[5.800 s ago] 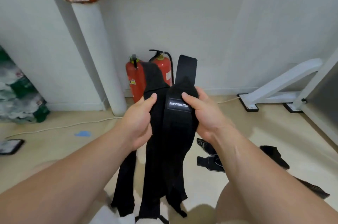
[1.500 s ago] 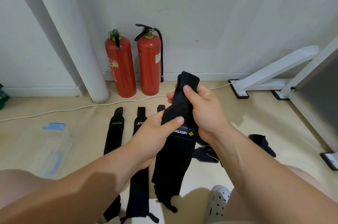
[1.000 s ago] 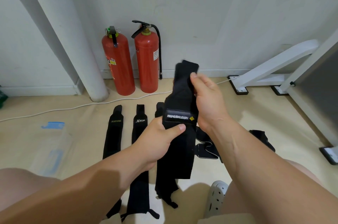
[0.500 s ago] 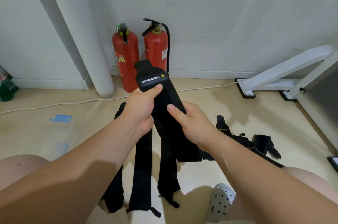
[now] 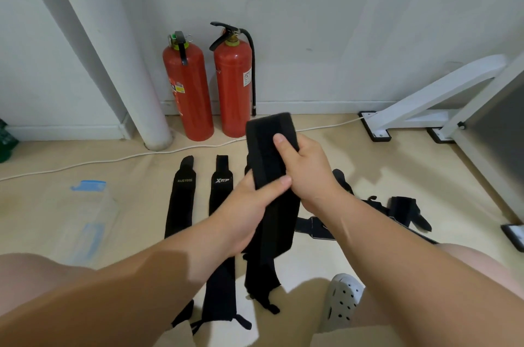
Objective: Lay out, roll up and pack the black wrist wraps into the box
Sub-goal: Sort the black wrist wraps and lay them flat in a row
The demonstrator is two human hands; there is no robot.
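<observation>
Since half a second ago: held wrap swung back from left of centre, logo label no longer showing, upper end now standing before the right-hand fire extinguisher (image 5: 233, 86).

Right hand (image 5: 307, 171) clamped on the upper part of the held wrist wrap (image 5: 269, 154), thumb across its front face. Left hand (image 5: 249, 213) closed on the same wrap just below, thumb pressed across the band, touching the right hand. Long axis near vertical, tilted slightly left at the top; lower length hanging down towards the floor, tail with a thin loop or tab trailing at the bottom.

Woven elastic fabric, matte, flat and limp; a darker fuzzy strip, probably hook-and-loop, down the face.

Below and to the left, two wraps flat on the beige floor, parallel, long axes running away from the body: XUEYING wrap (image 5: 181, 199), XTEP wrap (image 5: 221, 190). A third laid wrap apparently behind the held one, mostly hidden. Likely next: lowering the held wrap alongside these, same heading, left hand nearer the row.

To the right, a tangle of unsorted wraps (image 5: 397, 210). Far left, clear plastic box with blue trim (image 5: 85, 219), well apart, nothing visible inside.
</observation>
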